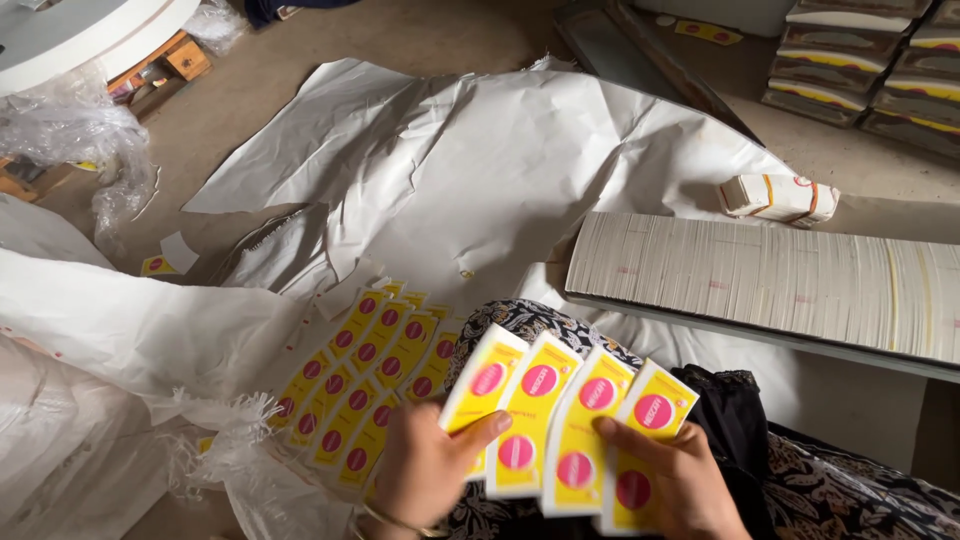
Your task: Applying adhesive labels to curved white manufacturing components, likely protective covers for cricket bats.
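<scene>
Fanned between our left hand and right hand, both pinching thumbs over the lower edges, the yellow die-cut paper cup blanks over our lap look light, thin, bendy and slick, so we judge the edges safest to grip.

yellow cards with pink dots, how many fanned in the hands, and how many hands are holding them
Fanned yellow paper cards with pink dots: 4
Hands holding the fan: 2, the left hand and the right hand
Total: 6
</scene>
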